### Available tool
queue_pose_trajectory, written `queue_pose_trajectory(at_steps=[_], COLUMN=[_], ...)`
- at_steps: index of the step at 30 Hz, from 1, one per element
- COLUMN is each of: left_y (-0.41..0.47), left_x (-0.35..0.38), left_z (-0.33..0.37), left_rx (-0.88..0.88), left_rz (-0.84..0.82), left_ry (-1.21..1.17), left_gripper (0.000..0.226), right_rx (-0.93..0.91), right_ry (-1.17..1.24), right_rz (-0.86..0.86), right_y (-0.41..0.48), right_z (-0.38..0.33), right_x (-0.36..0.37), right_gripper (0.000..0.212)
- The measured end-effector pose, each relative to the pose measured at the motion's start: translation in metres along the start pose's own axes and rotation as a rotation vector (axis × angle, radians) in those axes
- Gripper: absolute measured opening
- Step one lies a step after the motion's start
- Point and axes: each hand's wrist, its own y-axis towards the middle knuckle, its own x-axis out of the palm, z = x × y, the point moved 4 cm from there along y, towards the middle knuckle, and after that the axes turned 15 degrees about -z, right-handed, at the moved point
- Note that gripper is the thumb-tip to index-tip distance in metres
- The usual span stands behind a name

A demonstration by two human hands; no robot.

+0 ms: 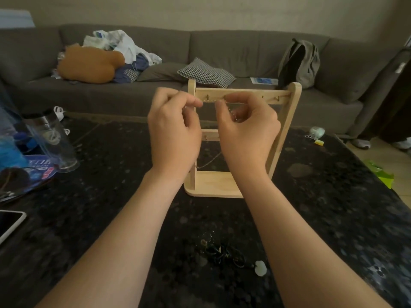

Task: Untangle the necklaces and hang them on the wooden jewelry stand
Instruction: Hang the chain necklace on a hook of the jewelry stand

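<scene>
A pale wooden jewelry stand [287, 121] stands upright on the dark table, with small hooks along its top bar. Both my hands are raised in front of that bar. My left hand [175, 127] and my right hand [246, 127] each pinch an end of a thin beaded necklace [210, 101] stretched between them just below the hooks. A fine chain [209, 162] hangs slanted behind my hands inside the stand. Near the table's front edge lies a tangle of black cord necklaces [224, 253] with a pale green pendant [260, 267].
A clear tumbler [53, 138], blue packets [33, 172] and a phone [10, 223] sit at the left of the table. A small keyring charm [317, 132] lies at the far right. A grey sofa [222, 52] with clothes, a cushion and a backpack stands behind.
</scene>
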Motion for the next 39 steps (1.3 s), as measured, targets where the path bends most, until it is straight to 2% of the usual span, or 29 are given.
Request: queue_pose_trajectory(at_steps=[7, 13, 18, 27, 30, 34, 39], left_y=[0.005, 0.009, 0.010, 0.005, -0.002, -0.011, -0.023], left_x=[0.006, 0.009, 0.007, 0.009, 0.011, 0.013, 0.018], left_z=[0.003, 0.009, 0.013, 0.003, -0.003, -0.013, -0.028], left_rx=[0.076, 0.007, -0.039, -0.141, -0.176, -0.314, -0.418], left_rz=[-0.007, -0.183, -0.240, -0.250, -0.240, -0.260, -0.348], left_ry=[-0.001, -0.006, 0.087, 0.047, -0.040, -0.182, -0.188], left_gripper=[0.028, 0.042, 0.032, 0.027, 0.026, 0.038, 0.018], right_rx=[-0.117, -0.168, -0.179, -0.150, -0.086, 0.069, 0.108], right_ry=[-0.101, -0.178, -0.262, -0.369, -0.326, -0.110, -0.060], right_rz=[0.039, 0.023, -0.048, -0.155, -0.195, -0.288, -0.384], right_y=[0.005, 0.006, 0.008, 0.005, 0.002, -0.001, -0.008], right_z=[-0.004, -0.004, -0.003, 0.007, 0.011, 0.026, 0.038], right_x=[0.003, 0.006, 0.010, 0.016, 0.017, 0.017, 0.020], right_gripper=[0.004, 0.005, 0.009, 0.014, 0.016, 0.018, 0.011])
